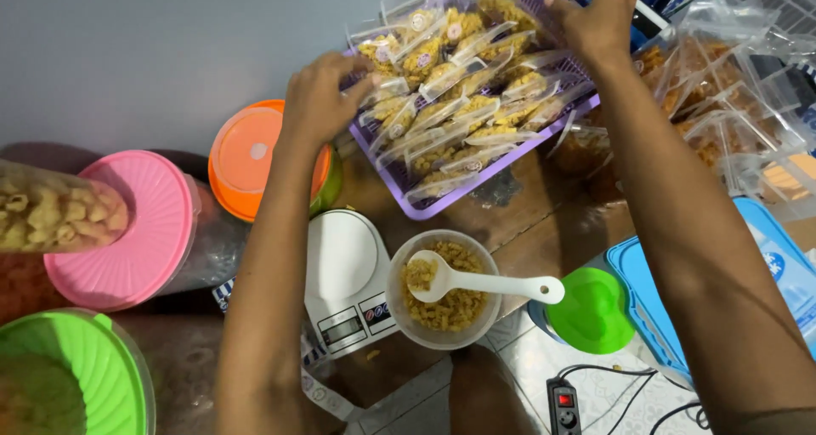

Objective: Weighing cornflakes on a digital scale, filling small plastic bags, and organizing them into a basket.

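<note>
From my head camera, looking down: my left hand [319, 95] rests on the near-left corner of the purple basket [476, 184], fingers curled over the small clear packets of yellow snack [459, 95] stacked inside it. My right hand [595, 18] is at the basket's far right edge, fingers bent down over the rim; I think it is gripping the rim, but the top of the frame cuts the fingertips off, so I cannot tell for sure. The basket sits tilted on the worktop [544, 222], well up from me, packed with rows of those sealed packets.

Just below my left forearm stands a white kitchen scale [344, 273]. Touching its right side is a clear round tub [442, 290] half full of the same yellow snack, with a white plastic spoon [480, 282] lying across it, handle pointing right. Beside the handle's end is a green lid [591, 312], and past that a blue lid [722, 290].

To the left are an orange-lidded jar [251, 159], a pink-lidded jar [127, 227], and a green-lidded one [72, 375] at the bottom corner. A pile of clear bags [731, 103] lies right of the basket. A power strip [563, 405] sits on the floor near me.
</note>
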